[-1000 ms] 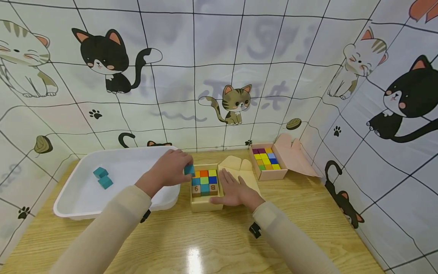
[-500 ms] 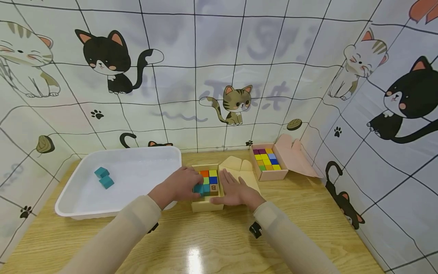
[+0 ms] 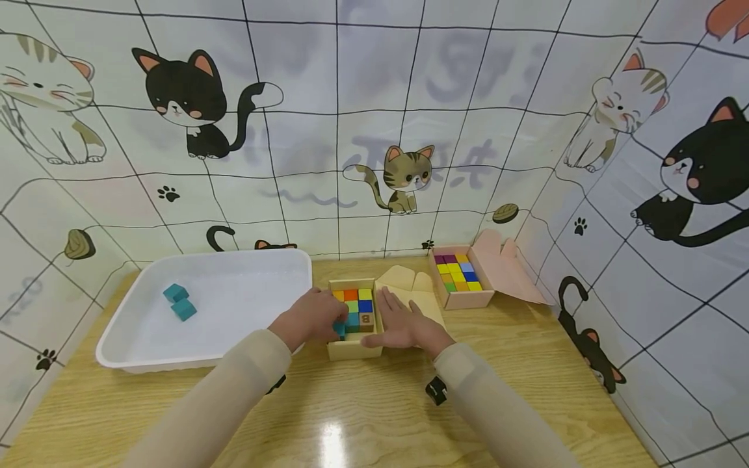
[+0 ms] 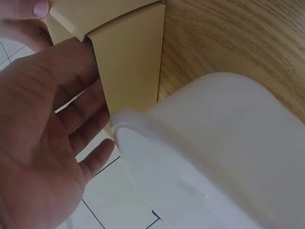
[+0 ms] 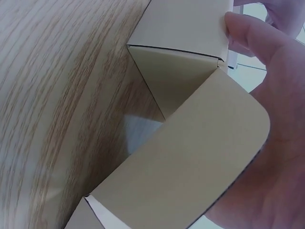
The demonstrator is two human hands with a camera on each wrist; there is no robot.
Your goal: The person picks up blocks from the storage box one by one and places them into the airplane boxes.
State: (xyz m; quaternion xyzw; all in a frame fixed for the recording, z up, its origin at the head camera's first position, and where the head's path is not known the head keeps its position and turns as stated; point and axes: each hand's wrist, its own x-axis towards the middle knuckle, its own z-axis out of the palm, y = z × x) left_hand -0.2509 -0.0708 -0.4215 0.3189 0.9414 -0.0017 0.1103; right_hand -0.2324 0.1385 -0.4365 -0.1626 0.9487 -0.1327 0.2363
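A cream cardboard box point(image 3: 354, 351) holds rows of coloured cubes point(image 3: 365, 305), one marked with a B. My left hand point(image 3: 310, 316) reaches over its left wall and pinches a teal cube point(image 3: 339, 330) at the front left inside. The fingers hide most of that cube and its neighbours. In the left wrist view, the fingertips of my left hand point(image 4: 47, 124) are hidden behind the box wall point(image 4: 131, 57). My right hand point(image 3: 404, 325) lies with spread fingers along the box's right side, over the opened lid point(image 3: 430, 305), the thumb at the front corner.
A white tray point(image 3: 234, 351) on the left carries two teal cubes point(image 3: 180, 301). Behind and to the right stands a pink box point(image 3: 469, 300) full of coloured cubes, its lid point(image 3: 506, 273) folded open. A cat-print sheet point(image 3: 304, 149) rises behind the wooden table point(image 3: 363, 416).
The left hand has carried the teal cube from above the box's back left down to its front left corner inside. The right hand has stayed in place.
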